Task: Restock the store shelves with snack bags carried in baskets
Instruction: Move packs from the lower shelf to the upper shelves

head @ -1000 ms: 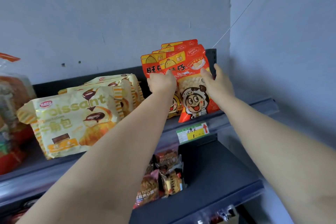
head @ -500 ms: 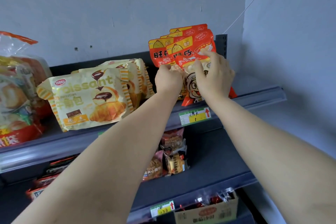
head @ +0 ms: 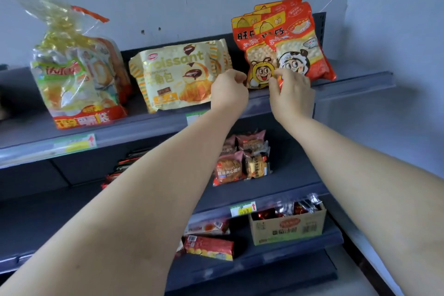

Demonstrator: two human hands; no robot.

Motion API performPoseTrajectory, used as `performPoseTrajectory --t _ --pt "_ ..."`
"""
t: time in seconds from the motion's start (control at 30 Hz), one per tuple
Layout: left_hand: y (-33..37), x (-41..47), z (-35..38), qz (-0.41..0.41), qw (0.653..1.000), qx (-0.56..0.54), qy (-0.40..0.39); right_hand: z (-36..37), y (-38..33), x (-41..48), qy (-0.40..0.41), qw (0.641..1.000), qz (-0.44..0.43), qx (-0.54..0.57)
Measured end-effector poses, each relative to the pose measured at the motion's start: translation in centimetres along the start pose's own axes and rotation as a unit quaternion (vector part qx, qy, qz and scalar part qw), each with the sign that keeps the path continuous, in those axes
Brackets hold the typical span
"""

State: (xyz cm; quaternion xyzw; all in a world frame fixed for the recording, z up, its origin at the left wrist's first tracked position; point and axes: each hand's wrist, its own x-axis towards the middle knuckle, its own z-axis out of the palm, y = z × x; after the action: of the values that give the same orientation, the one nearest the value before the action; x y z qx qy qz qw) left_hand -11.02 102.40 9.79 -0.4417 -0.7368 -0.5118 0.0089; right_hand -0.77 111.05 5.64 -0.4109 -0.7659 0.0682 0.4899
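Several orange snack bags stand upright at the right end of the top shelf [head: 355, 83]. The left one, with a bee cartoon [head: 260, 55], leans behind the front one [head: 304, 55]. My left hand [head: 229, 91] is curled at the bee bag's lower left corner and seems to pinch it. At the lower edge of the front bag, the bent fingers of my right hand [head: 292, 95] grip the pack. Both arms reach up from below. No basket is in view.
A yellow croissant bag [head: 177, 77] and a clear bread bag [head: 77, 74] stand left of my hands on the top shelf. Small bread packs [head: 242, 161] lie on the middle shelf. Below are a cardboard box [head: 286, 228] and red packs [head: 209, 247].
Both hands slid down from the upper parts of the orange bags to their bottom edge. The bags now stand on the shelf. The view tilted down and left, showing more shelves.
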Motion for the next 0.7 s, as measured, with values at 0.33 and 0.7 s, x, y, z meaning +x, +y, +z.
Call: performPoseTrajectory --t 0.33,0.7 --pt "-8.5 -11.6 -11.9 -0.026 0.991 0.095 -0.094 -1.6 -7.2 -15.3 -0.133 0.987 0.046 -0.076" --pt "-15.4 -21.9 -23.7 -0.212 0.960 0.154 -0.095 -0.8 -15.4 -27.9 -0.378 0.923 -0.034 -0.068"
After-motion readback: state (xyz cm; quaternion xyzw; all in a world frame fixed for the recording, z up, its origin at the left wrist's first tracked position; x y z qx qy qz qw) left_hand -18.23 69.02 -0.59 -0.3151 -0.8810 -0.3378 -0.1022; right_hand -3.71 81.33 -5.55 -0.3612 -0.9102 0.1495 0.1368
